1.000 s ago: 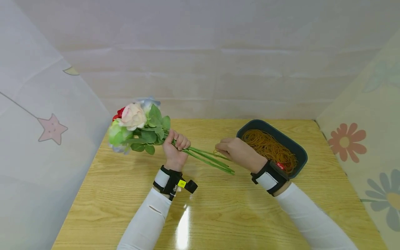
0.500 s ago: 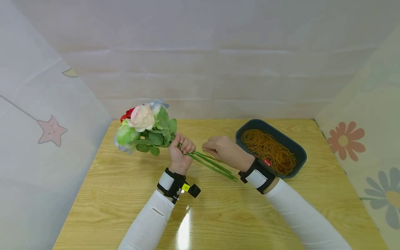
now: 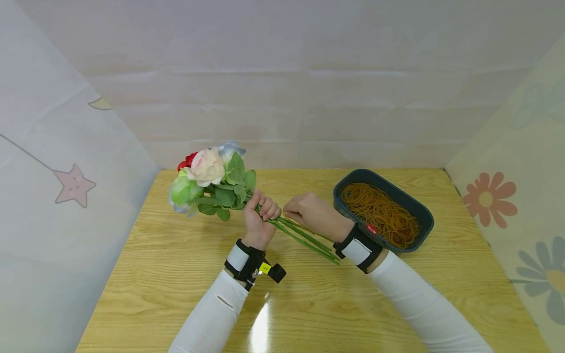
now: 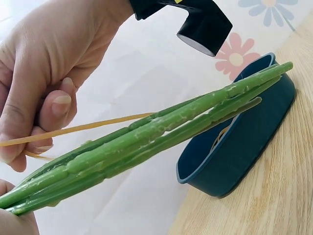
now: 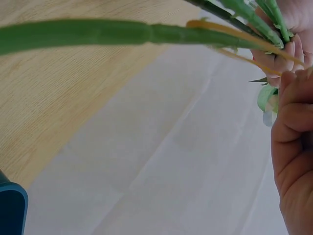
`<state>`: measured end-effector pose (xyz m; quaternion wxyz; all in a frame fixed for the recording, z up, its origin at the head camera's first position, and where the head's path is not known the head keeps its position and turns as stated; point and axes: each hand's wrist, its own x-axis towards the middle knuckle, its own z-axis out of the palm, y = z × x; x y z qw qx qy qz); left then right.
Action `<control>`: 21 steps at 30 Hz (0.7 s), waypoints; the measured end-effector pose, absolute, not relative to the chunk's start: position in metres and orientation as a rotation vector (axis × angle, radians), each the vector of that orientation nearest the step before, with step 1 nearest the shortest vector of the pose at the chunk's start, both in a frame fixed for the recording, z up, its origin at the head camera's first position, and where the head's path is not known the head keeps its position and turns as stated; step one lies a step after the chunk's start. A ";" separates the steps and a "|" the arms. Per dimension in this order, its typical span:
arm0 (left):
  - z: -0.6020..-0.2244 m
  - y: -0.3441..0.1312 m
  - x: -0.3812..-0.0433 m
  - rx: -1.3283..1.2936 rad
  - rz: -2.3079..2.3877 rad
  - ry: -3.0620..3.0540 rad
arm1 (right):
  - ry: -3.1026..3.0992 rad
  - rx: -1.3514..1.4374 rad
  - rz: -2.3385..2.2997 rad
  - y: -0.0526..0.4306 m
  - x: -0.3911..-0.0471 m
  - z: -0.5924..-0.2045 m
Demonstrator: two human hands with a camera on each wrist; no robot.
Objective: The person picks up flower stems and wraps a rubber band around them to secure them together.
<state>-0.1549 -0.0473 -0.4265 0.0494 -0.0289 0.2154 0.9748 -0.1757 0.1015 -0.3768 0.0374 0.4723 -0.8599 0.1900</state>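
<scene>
A bouquet of flowers (image 3: pixel 207 167), with pale pink, red, light green and pale blue heads, lies sideways in the air over the table's left half. My left hand (image 3: pixel 259 220) grips its green stems (image 3: pixel 311 239) just below the leaves. The bare stem ends slant down to the right. Close beside it, my right hand (image 3: pixel 317 214) pinches a thin yellow-brown rubber band (image 4: pixel 93 128). In the right wrist view the band is hooked around one stem (image 5: pixel 122 33) and stretched toward the fingers; the other stems pass outside the loop there.
A dark blue plastic box (image 3: pixel 421 215) with a heap of rubber bands (image 3: pixel 379 211) stands at the table's back right, next to the right wrist. The wooden table (image 3: pixel 326 309) meets a pale cloth backdrop (image 3: pixel 282 117) behind and printed cloths at both sides.
My right hand has moved left along the stems, pulling the rubber band toward the left hand. My left hand and the bouquet have shifted a little right and down.
</scene>
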 end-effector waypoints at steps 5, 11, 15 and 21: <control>-0.425 -0.048 -0.154 -0.080 2.962 0.608 | -2.683 1.476 0.587 0.100 -0.176 -0.377; -0.424 -0.047 -0.154 -0.108 2.955 0.616 | -2.707 1.485 0.551 0.099 -0.176 -0.380; -0.424 -0.047 -0.155 -0.126 2.956 0.632 | -2.698 1.477 0.529 0.099 -0.176 -0.382; -0.424 -0.047 -0.154 -0.075 2.959 0.606 | -2.716 1.422 0.552 0.099 -0.177 -0.383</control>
